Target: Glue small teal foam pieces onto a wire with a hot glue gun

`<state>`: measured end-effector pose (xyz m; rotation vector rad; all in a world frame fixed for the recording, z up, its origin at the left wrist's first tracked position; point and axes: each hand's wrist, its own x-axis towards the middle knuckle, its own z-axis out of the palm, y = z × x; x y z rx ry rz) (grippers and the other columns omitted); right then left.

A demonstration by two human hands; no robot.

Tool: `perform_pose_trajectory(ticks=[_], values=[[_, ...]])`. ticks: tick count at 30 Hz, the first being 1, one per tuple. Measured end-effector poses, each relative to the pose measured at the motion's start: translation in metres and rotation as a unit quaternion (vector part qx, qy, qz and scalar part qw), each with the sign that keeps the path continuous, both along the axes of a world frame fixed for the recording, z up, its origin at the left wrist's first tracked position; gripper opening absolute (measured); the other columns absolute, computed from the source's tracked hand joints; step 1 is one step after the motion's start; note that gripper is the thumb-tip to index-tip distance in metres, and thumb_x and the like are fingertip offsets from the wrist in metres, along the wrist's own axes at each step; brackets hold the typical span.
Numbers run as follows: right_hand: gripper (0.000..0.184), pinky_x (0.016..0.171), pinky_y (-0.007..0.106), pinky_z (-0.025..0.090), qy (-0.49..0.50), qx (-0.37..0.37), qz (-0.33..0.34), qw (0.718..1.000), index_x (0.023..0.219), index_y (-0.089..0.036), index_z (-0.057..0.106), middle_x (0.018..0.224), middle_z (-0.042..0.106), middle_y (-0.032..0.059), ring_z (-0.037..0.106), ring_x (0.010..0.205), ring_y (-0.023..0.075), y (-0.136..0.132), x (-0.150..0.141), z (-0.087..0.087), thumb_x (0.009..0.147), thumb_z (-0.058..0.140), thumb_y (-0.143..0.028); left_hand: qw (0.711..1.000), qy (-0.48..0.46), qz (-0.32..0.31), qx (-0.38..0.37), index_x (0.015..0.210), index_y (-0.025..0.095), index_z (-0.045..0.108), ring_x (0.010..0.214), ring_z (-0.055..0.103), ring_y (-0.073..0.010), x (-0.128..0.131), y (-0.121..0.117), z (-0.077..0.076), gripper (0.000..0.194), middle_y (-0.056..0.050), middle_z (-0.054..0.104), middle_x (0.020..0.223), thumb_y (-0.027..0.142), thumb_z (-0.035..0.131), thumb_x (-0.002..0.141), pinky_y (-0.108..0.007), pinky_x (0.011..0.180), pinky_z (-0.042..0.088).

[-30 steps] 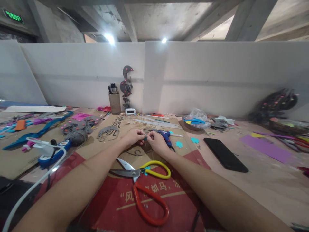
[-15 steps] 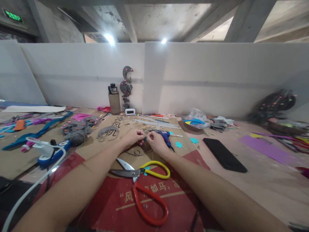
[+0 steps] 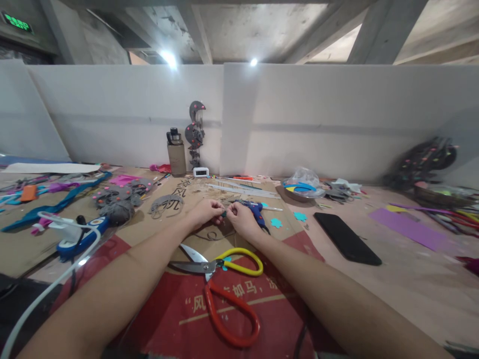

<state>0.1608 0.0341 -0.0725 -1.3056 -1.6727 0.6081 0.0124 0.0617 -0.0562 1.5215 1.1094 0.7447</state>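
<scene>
Holding a small teal piece (image 3: 224,213) pinched in closed left-hand (image 3: 208,214) fingertips, over the cardboard (image 3: 202,194). Bringing closed right-hand (image 3: 242,218) fingertips beside it at three o'clock, too small to tell whether also gripping. From there, seeing open scissors (image 3: 209,268) at six, a glue gun (image 3: 258,213) at three, a bottle (image 3: 177,158) near eleven.

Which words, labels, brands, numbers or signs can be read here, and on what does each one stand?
"EXIT": green sign; characters above too blurred.
"风", "如马": red board; its other marks unclear.
Too unclear: black writing on cardboard, bottle marks, white device display.
</scene>
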Motion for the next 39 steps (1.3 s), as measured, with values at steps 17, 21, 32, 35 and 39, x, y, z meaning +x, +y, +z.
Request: perform_pose_trajectory(ticks=[17,21,32,35,39], values=[[0.010,0.053,0.023,0.034,0.004,0.005,0.003,1.000,0.067,-0.018,0.051,0.059,0.052,-0.0019,0.045,0.056,0.0121,0.003,0.001,-0.003,0.071,0.044,-0.024,1.000,0.009,0.004,0.006,0.072,0.014,0.058,0.045,0.055,-0.0080,0.001,-0.004,0.005,0.018,0.000,0.060,0.054,0.029,0.067,0.068,-0.019,0.048,0.043],[0.010,0.054,0.023,0.033,0.001,0.007,0.003,1.000,0.066,-0.018,0.051,0.060,0.052,-0.0014,0.045,0.057,0.0124,0.001,0.001,-0.002,0.071,0.044,-0.024,1.000,0.001,0.002,0.001,0.071,0.014,0.058,0.045,0.055,-0.0082,0.001,-0.005,0.005,0.018,0.000,0.060,0.054,0.029,0.067,0.068,-0.019,0.048,0.043],[0.016,0.053,0.023,0.033,0.024,0.007,0.011,1.000,0.069,-0.017,0.052,0.062,0.053,-0.0012,0.045,0.056,0.0118,0.008,0.003,-0.006,0.075,0.044,-0.030,0.999,-0.031,-0.041,-0.018,0.081,0.012,0.061,0.049,0.059,-0.0109,-0.006,0.004,0.005,0.025,-0.005,0.065,0.061,0.032,0.069,0.068,-0.022,0.051,0.047],[0.017,0.053,0.023,0.033,0.035,0.004,0.009,0.999,0.069,-0.017,0.052,0.061,0.053,-0.0016,0.045,0.056,0.0116,0.008,0.003,-0.006,0.075,0.043,-0.030,0.997,-0.052,-0.057,-0.028,0.081,0.011,0.061,0.051,0.060,-0.0112,-0.008,0.004,0.008,0.028,-0.006,0.065,0.065,0.033,0.071,0.066,-0.022,0.053,0.048],[0.016,0.053,0.023,0.034,0.053,-0.003,-0.002,0.999,0.068,-0.018,0.051,0.061,0.052,-0.0020,0.046,0.057,0.0117,0.007,0.002,-0.004,0.075,0.043,-0.031,0.995,-0.063,-0.062,-0.036,0.086,0.011,0.064,0.054,0.061,-0.0116,-0.008,0.001,0.015,0.029,-0.006,0.066,0.068,0.030,0.071,0.065,-0.023,0.055,0.049]])
